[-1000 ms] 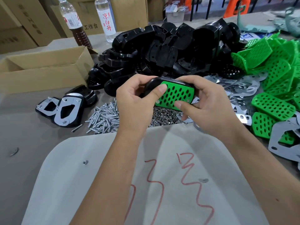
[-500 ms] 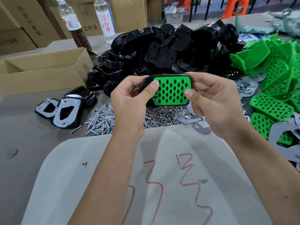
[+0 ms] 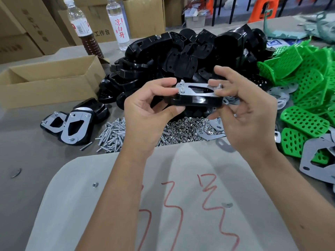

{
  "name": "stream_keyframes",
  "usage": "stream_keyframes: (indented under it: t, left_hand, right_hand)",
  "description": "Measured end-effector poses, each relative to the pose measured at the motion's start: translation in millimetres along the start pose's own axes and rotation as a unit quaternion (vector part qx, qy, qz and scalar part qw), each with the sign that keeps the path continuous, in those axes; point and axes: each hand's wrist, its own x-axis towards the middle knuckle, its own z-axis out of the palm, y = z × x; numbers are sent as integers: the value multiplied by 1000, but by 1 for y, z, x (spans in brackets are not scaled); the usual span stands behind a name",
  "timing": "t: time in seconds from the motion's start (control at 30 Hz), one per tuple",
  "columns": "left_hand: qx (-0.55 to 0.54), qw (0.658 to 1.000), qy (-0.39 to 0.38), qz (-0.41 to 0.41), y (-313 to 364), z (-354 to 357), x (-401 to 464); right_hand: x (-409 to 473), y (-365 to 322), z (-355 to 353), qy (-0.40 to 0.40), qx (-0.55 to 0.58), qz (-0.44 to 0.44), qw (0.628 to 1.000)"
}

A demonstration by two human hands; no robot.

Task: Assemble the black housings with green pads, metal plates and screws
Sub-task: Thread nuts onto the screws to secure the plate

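Together, your left hand (image 3: 145, 113) and right hand (image 3: 241, 113) pinched the black housing (image 3: 194, 101) by its ends, metal plate (image 3: 195, 89) uppermost between them, probably so the protruding screws (image 3: 181, 86) faced you for fitting nuts (image 3: 184, 130), heaped just below.

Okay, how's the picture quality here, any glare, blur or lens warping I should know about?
Head view: even, soft lighting with faint shadows; bright glare on the metal plate of the housing that the left hand and right hand hold; wide-angle bending at the edges, seen in the bottles; the far background is slightly soft.
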Motion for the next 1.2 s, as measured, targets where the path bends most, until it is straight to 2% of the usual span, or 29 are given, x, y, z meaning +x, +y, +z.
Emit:
stream_keyframes:
  t: [0.23,0.33,0.4,0.57,0.67,0.73,0.83,0.87,1.0,1.1,1.2]
  left_hand:
    - [-64,995,3,-80,6,2,-2]
    - [-177,968,4,-180,7,7,-4]
    - [-222,950,12,-218,7,14,-5]
    - [-244,945,57,-211,6,24,-5]
    - [-235,948,78,-202,4,21,-4]
    - [-234,948,75,-202,3,19,-4]
    - [-219,952,43,-208,4,13,-3]
    - [-216,952,36,-213,4,11,-3]
    - [-240,943,43,-229,4,15,-4]
    - [-255,941,55,-214,2,26,-5]
    - [-229,947,93,-205,1,34,-7]
  right_hand:
    - [1,-2,0,3,-48,-25,999]
    - [0,-3,1,3,-75,-27,997]
    - [-2,-4,5,10,-77,-15,997]
    - [-1,-7,10,48,-58,32,997]
    - [2,-6,11,70,32,137,988]
    - [2,-6,12,77,148,228,959]
    - [5,-6,9,50,327,351,876]
    - [6,-5,8,34,334,365,868]
    - [2,-1,11,10,302,324,896]
    - [0,-3,13,45,320,305,896]
    - [-2,-7,19,73,288,321,899]
